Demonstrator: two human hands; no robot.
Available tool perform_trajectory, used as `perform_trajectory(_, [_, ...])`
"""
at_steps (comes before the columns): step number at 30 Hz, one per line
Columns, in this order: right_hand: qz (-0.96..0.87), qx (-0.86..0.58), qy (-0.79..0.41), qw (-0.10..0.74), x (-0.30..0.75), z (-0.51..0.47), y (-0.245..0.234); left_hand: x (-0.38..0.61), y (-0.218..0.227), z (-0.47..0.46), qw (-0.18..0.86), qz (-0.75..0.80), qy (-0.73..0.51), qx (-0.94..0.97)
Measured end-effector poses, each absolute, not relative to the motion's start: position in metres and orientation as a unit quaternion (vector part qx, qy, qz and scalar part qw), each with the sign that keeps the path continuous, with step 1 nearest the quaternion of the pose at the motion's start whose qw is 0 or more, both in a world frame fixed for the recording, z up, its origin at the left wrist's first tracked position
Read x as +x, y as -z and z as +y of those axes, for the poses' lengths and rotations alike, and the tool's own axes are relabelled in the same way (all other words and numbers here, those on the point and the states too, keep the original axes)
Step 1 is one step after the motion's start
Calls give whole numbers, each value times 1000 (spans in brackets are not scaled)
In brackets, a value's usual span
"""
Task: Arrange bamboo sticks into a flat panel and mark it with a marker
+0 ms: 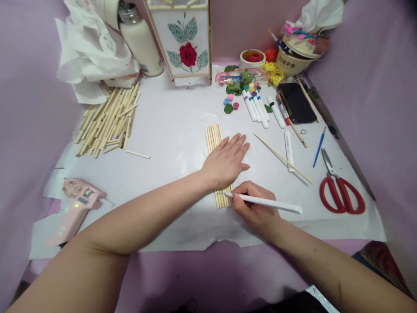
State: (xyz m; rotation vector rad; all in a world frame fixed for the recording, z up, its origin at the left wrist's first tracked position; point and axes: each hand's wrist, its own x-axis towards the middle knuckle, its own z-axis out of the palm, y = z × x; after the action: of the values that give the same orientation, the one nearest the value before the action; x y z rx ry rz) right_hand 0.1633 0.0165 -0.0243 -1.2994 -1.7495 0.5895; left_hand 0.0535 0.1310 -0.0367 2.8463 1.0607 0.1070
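On the desk (166, 130), left fingers (235, 145) spread past sticks (213, 137); right fingers (239, 205) pinch a pen (276, 204). The sticks seem light, stiff, best pressed mid-length.

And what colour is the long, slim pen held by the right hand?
White; the long, slim pen shows best in the head view.

Pink glue gun (78, 215) at the lower left of the frame, little green light glowing on it. Upper left's got a crumpled white bag (94, 52) next to a cream bottle (140, 45). Top center, there's a standing panel (159, 41) with a red rose and green leaves on it. Black phone (297, 102) lies at the upper right, near some white markers (250, 106), and red-handled scissors (342, 193) sit at the right, blades pointing up-frame.
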Motion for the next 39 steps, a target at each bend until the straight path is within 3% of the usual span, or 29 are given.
perform_trajectory(39, [-688, -538, -240, 423, 164, 15, 25, 54, 36, 130, 52, 347, -36, 936])
